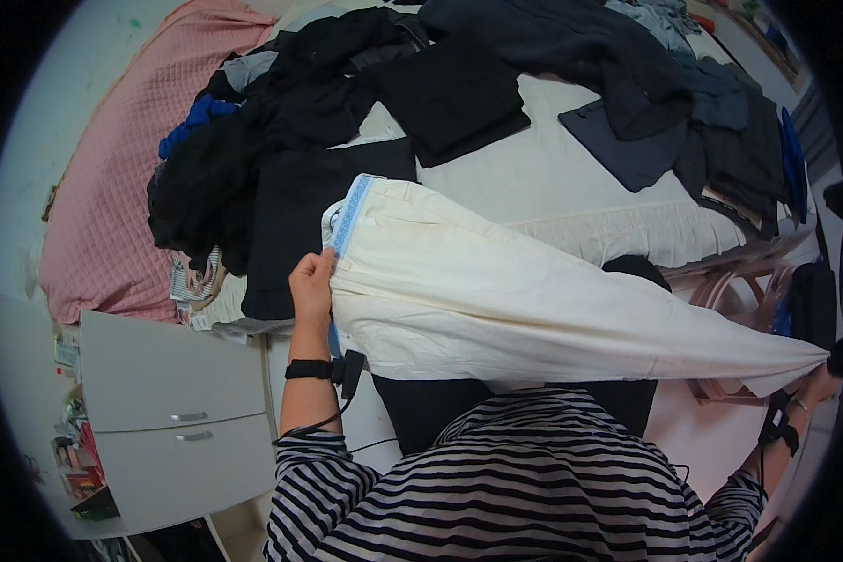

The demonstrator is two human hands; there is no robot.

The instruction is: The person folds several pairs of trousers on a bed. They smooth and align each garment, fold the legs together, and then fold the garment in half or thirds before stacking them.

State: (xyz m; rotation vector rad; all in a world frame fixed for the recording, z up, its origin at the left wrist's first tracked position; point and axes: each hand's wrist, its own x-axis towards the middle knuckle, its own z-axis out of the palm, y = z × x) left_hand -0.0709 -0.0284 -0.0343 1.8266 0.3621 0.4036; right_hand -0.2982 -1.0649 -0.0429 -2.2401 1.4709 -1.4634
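A pair of off-white trousers is stretched sideways in front of my body, with a light blue band inside the waist. My left hand grips the waistband at the left end. At the far right, my right hand holds the gathered leg end; its fingers are partly hidden at the dark rim of the picture. Beyond the waist lies a folded black garment on the bed, and another folded black garment rests farther back.
The bed has a cream cover. Dark clothes are heaped at the left beside a pink quilted cover; a navy garment lies at the back. A white cabinet stands at the left, and a pink rack at the right.
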